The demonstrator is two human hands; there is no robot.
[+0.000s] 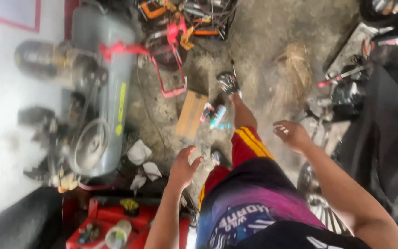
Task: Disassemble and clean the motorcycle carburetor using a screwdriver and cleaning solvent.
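both hands empty, fingers loosely spread — left hand (183, 167) hangs over white rags (140, 157) beside the grey air compressor (102, 92), right hand (292, 134) near a dark motorcycle (383, 129). between them a wood block (191, 114) lies ahead on open concrete floor (263, 41).

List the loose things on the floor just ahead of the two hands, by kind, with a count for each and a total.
White crumpled rags: 3
Wooden board: 1
Small colourful packets: cluster, blurred, counted as 1
Total: 5

Both the left hand and the right hand are open and hold nothing.
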